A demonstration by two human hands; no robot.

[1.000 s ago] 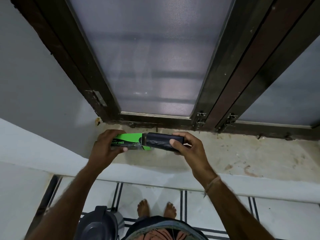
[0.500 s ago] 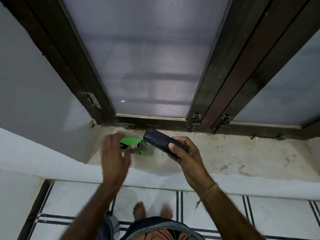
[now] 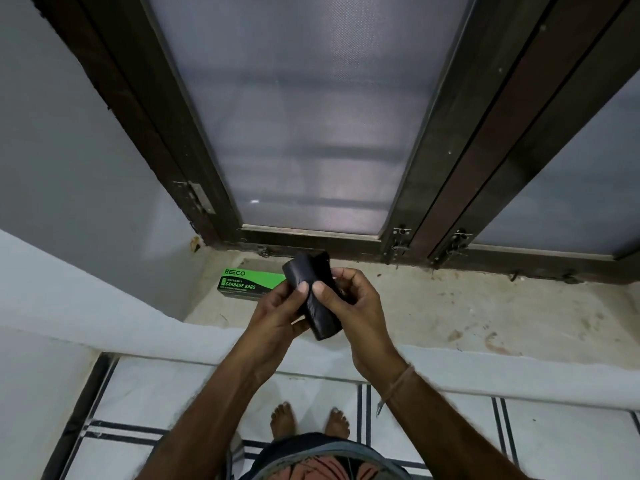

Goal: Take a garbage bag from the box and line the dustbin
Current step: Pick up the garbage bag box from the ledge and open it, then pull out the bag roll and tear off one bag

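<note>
Head view: black garbage bag roll (image 3: 313,299) held above the window ledge (image 3: 433,313), gripped by both hands. Left hand (image 3: 277,313) and right hand (image 3: 356,306) curl around it, thumbs pressing its front. Green garbage bag box (image 3: 247,283) lies on the ledge, just behind the left hand.

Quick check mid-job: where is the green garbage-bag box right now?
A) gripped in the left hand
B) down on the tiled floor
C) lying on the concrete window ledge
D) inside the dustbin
C: the green cardboard garbage-bag box lies flat on the stained concrete ledge below the window frame, while the left hand and right hand both hold the black roll of garbage bags.
</note>
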